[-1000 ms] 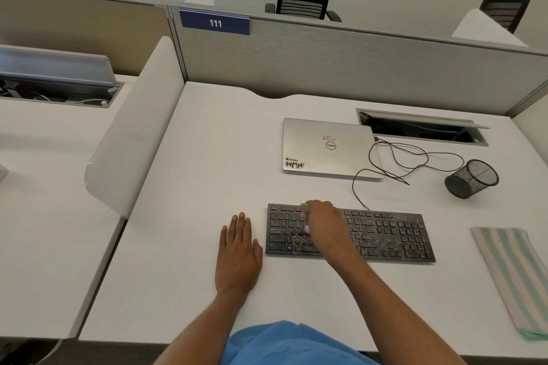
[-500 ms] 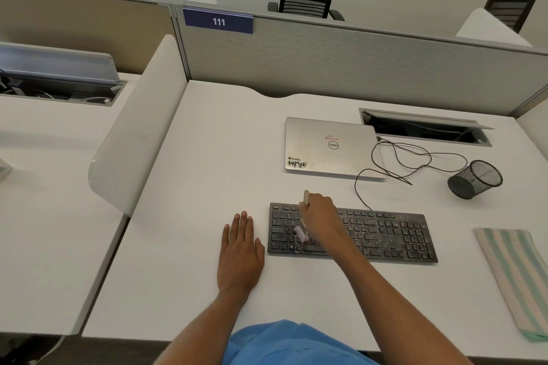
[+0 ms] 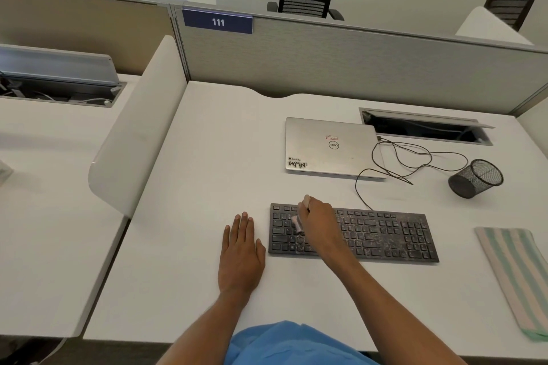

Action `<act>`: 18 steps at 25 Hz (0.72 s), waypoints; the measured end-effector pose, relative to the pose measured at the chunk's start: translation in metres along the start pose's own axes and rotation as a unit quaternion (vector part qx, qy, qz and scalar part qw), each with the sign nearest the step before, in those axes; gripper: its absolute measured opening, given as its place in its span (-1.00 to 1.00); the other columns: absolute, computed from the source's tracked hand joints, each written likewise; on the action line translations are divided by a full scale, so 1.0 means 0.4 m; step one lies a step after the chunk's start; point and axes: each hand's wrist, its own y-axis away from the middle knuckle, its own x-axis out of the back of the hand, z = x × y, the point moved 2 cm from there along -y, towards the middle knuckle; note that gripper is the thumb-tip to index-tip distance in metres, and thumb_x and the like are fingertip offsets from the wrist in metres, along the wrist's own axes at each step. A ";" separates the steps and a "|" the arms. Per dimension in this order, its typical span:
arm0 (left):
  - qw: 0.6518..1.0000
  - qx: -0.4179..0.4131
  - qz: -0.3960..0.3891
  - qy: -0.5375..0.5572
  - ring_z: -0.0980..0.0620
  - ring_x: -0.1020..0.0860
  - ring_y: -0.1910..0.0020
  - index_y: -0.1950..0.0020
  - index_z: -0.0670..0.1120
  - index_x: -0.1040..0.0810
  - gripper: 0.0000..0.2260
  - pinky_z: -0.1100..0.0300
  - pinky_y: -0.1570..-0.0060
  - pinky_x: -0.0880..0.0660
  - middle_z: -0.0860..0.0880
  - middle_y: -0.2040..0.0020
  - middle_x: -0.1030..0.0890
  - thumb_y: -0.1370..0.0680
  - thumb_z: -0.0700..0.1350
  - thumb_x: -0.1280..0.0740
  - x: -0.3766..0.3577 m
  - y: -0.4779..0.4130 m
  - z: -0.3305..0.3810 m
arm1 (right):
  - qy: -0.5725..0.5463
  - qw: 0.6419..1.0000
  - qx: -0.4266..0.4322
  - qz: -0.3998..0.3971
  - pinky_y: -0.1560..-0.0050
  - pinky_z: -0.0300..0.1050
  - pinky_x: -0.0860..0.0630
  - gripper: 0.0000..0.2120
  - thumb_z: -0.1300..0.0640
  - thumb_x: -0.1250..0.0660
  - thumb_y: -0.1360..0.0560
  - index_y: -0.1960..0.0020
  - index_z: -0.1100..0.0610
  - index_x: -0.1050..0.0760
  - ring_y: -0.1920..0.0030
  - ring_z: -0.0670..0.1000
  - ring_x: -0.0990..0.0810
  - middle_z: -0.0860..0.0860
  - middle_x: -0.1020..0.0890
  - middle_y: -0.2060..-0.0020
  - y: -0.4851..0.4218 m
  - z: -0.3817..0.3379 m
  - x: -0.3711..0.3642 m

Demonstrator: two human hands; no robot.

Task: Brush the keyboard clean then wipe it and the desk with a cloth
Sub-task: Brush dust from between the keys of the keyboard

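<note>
Brushing underway: right hand (image 3: 318, 221) grips a small pale brush (image 3: 297, 222) on the left keys of the dusty black keyboard (image 3: 385, 234), left hand (image 3: 240, 255) lies flat on the white desk (image 3: 222, 142), striped green-cream cloth (image 3: 517, 275) lies unused at right.

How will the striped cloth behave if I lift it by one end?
Probably floppy: the striped cloth lies flat and thin on the desk, so it would likely drape. It looks light. Pushed, it may bunch rather than slide.

Single head-worn wide view, high and near, forward-down over the desk (image 3: 207, 157) toward the partition (image 3: 355, 68).
</note>
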 end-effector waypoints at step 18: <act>1.000 0.000 0.000 -0.006 -0.09 -0.26 -0.65 -0.61 -0.21 -0.37 -0.46 -0.06 -0.63 -0.05 -0.15 -0.64 -0.33 -0.66 -0.02 -0.08 0.000 0.000 0.002 | -0.073 0.996 -0.008 0.041 0.47 -0.27 -0.40 -0.62 0.11 -0.10 -0.72 0.23 0.24 -0.39 0.49 -0.26 -0.51 -0.02 -0.53 0.46 0.015 0.025 0.049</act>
